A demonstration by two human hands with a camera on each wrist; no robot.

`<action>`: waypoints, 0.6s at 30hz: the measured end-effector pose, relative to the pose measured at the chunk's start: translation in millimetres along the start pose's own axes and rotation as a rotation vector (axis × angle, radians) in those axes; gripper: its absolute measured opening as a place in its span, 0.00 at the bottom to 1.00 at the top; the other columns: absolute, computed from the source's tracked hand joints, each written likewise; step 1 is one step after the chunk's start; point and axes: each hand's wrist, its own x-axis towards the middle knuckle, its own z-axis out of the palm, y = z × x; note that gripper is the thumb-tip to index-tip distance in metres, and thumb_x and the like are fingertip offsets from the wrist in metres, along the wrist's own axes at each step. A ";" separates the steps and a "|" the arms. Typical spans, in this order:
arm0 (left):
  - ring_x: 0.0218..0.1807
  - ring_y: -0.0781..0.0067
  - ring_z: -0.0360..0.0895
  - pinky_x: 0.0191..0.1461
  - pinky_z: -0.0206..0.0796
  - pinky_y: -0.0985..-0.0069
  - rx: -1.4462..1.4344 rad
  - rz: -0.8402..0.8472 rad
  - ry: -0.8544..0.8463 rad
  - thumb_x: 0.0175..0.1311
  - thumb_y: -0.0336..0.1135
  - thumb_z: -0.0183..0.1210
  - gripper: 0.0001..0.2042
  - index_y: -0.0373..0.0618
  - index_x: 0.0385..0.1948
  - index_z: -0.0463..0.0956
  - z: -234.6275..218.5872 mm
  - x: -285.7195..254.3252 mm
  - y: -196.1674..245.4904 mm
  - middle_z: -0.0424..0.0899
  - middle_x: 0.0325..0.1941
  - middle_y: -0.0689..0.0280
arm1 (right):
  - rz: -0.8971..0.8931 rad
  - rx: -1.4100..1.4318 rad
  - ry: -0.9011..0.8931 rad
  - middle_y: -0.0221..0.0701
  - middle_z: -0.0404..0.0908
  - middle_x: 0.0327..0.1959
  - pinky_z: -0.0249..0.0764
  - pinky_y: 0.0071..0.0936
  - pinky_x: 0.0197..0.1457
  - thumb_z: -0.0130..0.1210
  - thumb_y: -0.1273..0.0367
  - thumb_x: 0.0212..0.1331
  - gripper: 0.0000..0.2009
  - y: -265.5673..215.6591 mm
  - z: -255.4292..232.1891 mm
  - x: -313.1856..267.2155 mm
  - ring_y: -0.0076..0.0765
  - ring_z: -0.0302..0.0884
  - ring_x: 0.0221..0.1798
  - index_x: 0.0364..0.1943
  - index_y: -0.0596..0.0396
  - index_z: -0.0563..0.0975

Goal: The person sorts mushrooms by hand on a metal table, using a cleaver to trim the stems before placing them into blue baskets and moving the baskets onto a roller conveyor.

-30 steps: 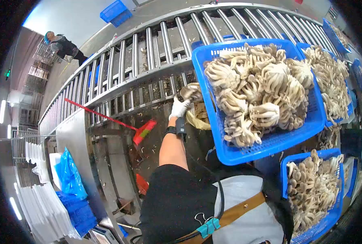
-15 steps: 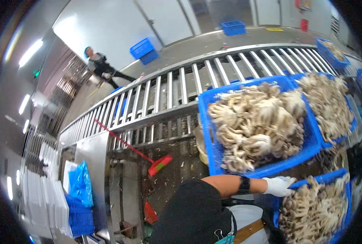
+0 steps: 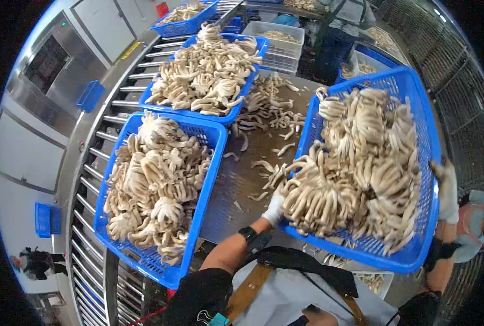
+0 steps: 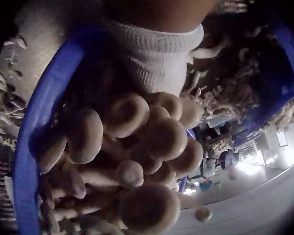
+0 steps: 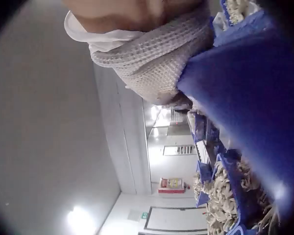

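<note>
A blue plastic basket (image 3: 416,267) heaped with clustered mushrooms (image 3: 380,163) is between my two hands in the head view. My left hand (image 3: 275,208), in a white glove, grips its left rim, fingers hidden by the mushrooms. On the opposite side my gloved right hand (image 3: 446,190) grips the right rim. In the left wrist view, the glove (image 4: 157,66) goes in behind brown mushroom caps (image 4: 149,208), beside the blue rim (image 4: 27,181). The right wrist view has the right glove (image 5: 157,73) against the basket's blue wall (image 5: 250,103), its fingertips mostly hidden.
Two more full baskets, a near one (image 3: 190,266) and a farther one (image 3: 239,111), stand along the roller conveyor (image 3: 92,187) at left. Loose mushrooms lie on the metal table (image 3: 225,190). Clear bins (image 3: 274,51) and a person (image 3: 342,22) are beyond; another person (image 3: 473,223) is at right.
The view has swung right. My left hand has gone from a mushroom clump beside the conveyor to the lower-right basket, and both hands now hold that basket. My right hand has come into view.
</note>
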 end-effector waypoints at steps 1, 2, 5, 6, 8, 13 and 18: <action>0.54 0.70 0.75 0.59 0.68 0.70 -0.144 0.007 -0.015 0.65 0.36 0.55 0.20 0.42 0.58 0.68 11.6 12.7 -21.4 0.78 0.54 0.63 | -0.033 -0.065 -0.052 0.36 0.80 0.41 0.73 0.28 0.49 0.52 0.63 0.60 0.22 -19.9 8.0 17.2 0.35 0.78 0.42 0.57 0.59 0.70; 0.54 0.68 0.74 0.59 0.67 0.70 -0.289 0.011 -0.031 0.64 0.35 0.56 0.21 0.41 0.58 0.68 22.9 25.5 -41.9 0.78 0.54 0.62 | -0.428 -0.560 -0.083 0.40 0.79 0.41 0.72 0.32 0.51 0.52 0.63 0.60 0.24 -31.6 17.6 25.6 0.40 0.77 0.43 0.58 0.62 0.69; 0.57 0.68 0.71 0.61 0.63 0.72 -0.168 -0.262 0.119 0.63 0.45 0.58 0.27 0.39 0.61 0.65 -5.8 24.9 -21.0 0.75 0.57 0.57 | -0.894 -1.291 -0.135 0.50 0.78 0.43 0.69 0.39 0.53 0.53 0.62 0.58 0.24 -75.1 75.8 45.5 0.50 0.76 0.45 0.52 0.68 0.70; 0.56 0.68 0.72 0.59 0.65 0.72 -0.319 -0.453 0.121 0.64 0.47 0.57 0.27 0.40 0.61 0.65 -24.3 4.6 -12.6 0.75 0.57 0.58 | -0.850 -1.298 -0.102 0.53 0.77 0.43 0.69 0.40 0.53 0.53 0.61 0.57 0.23 -85.7 100.4 54.8 0.53 0.76 0.45 0.49 0.70 0.71; 0.54 0.68 0.73 0.55 0.67 0.70 -0.492 -0.716 0.280 0.65 0.50 0.55 0.28 0.40 0.61 0.66 -57.8 -35.3 28.9 0.76 0.57 0.59 | -0.633 -1.125 0.006 0.55 0.76 0.43 0.69 0.40 0.53 0.53 0.62 0.57 0.21 -71.7 144.5 74.8 0.57 0.75 0.45 0.45 0.70 0.73; 0.56 0.58 0.72 0.59 0.65 0.56 -1.286 -1.042 0.389 0.64 0.66 0.48 0.31 0.53 0.59 0.68 -93.7 -114.9 26.4 0.76 0.57 0.60 | -0.656 -1.324 -0.164 0.56 0.76 0.39 0.70 0.45 0.49 0.51 0.63 0.56 0.17 -41.2 252.6 56.7 0.60 0.75 0.44 0.41 0.65 0.71; 0.61 0.55 0.70 0.62 0.63 0.47 -1.390 -0.892 0.171 0.64 0.67 0.45 0.31 0.54 0.58 0.69 -107.8 -129.4 25.8 0.76 0.58 0.61 | -0.579 -1.323 -0.245 0.53 0.78 0.33 0.72 0.47 0.42 0.51 0.65 0.53 0.17 18.3 337.5 15.9 0.60 0.77 0.38 0.43 0.63 0.68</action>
